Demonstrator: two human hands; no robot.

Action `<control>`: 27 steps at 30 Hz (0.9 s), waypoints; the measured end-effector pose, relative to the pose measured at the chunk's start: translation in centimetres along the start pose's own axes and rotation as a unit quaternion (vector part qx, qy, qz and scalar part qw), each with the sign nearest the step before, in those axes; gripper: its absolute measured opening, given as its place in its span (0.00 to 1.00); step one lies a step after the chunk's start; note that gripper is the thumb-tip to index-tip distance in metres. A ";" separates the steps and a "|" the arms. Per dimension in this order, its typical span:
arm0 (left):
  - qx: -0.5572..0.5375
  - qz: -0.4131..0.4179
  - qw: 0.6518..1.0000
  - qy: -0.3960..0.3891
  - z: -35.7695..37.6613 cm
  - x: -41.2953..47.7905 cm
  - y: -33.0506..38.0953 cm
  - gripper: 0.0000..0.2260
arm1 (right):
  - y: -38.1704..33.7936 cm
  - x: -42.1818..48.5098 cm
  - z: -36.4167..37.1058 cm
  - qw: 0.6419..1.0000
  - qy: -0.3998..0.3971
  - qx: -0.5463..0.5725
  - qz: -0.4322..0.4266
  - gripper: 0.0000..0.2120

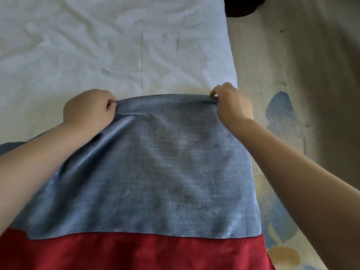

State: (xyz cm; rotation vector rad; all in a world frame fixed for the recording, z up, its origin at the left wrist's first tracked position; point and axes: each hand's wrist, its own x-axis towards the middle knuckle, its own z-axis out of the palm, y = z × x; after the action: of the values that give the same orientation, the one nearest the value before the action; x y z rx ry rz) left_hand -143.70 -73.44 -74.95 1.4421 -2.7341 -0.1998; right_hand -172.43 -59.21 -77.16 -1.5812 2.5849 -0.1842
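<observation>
— What have your hands got hold of?

— A blue cloth (pixel 155 172). My left hand (pixel 88 108) pinches its far edge at the 10 o'clock corner, fingers curled in and the fabric bunched against the thumb. My right hand (pixel 232 103) pinches the same edge at the 2 o'clock corner, thumb and forefinger closed on a narrow fold.

— So neither hand is spread flat?

— No. Both are closed on the cloth, well apart, with the far edge stretched between them.

— Where does the cloth lie?

— Right in front of me, filling the middle of the view. Its far edge is turned over on itself a little. A slanted crease drops from the left hand toward 7 o'clock, beside my left forearm. The rest looks flat.

— What is around it?

— At 12 o'clock a wrinkled white sheet (pixel 116 45) reaches away from me, and the cloth's far edge lies over it. At 6 o'clock there is a red cloth (pixel 136 252), and the blue one's near edge runs straight across it.

— Anything off to the side?

— At 3 o'clock, just beside the sheet's edge, there is a pale patterned covering (pixel 282 114) with blue and yellow patches. Far off at 1 o'clock a dark thing (pixel 241 6) sits at the top edge, too cut off for me to tell what it is.
</observation>
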 end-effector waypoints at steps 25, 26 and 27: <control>-0.045 0.053 0.995 0.077 -1.3 -2.7 -4.1 0.17 | -13.0 -2.6 2.2 0.987 0.039 0.156 0.024 0.26; -0.040 0.094 0.992 0.079 -1.3 -3.8 -3.4 0.17 | -12.9 -3.5 2.0 0.989 0.030 0.143 0.000 0.26; -0.040 0.126 0.988 0.078 -1.4 -5.0 -2.6 0.17 | -12.8 -4.3 1.8 0.991 0.024 0.132 -0.021 0.26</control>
State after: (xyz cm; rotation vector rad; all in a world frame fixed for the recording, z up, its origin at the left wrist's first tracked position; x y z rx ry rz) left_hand -138.59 -70.95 -73.83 1.0328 -2.7111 -0.1750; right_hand -158.93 -61.24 -76.80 -1.5508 2.4390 -0.5501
